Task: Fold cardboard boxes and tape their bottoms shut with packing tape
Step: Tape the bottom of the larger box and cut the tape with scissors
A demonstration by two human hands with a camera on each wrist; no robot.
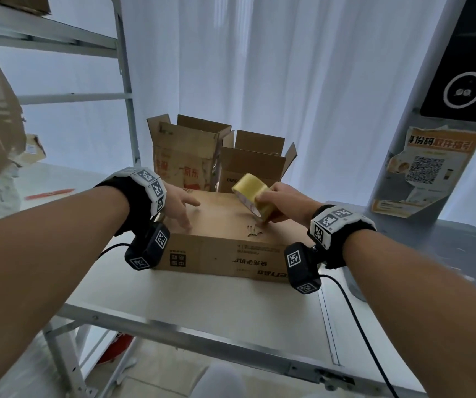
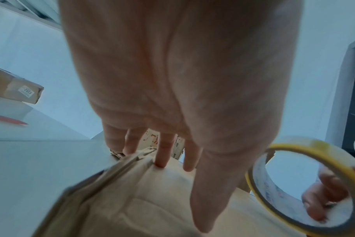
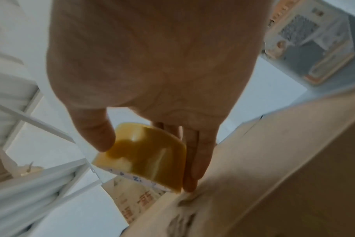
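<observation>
A flat brown cardboard box [image 1: 225, 225] lies upside down on the white table [image 1: 202, 300], its folded bottom flaps facing up. My left hand [image 1: 180, 206] presses straight fingers [image 2: 162, 154] onto the flaps near the box's left edge [image 2: 120, 184]. My right hand [image 1: 281, 202] grips a yellow roll of packing tape [image 1: 252, 195], thumb on its outer face [image 3: 144, 154] and fingers through the core [image 2: 322, 202]. The roll is held tilted just above the flap seam, near a torn patch [image 1: 252, 229] in the cardboard.
Two open cardboard boxes [image 1: 186, 152] [image 1: 255, 162] stand behind the flat one against a white curtain. A metal shelf frame [image 1: 127, 90] rises at left with a small parcel [image 1: 34, 146] beyond. A grey pillar with a QR poster [image 1: 423, 170] stands right.
</observation>
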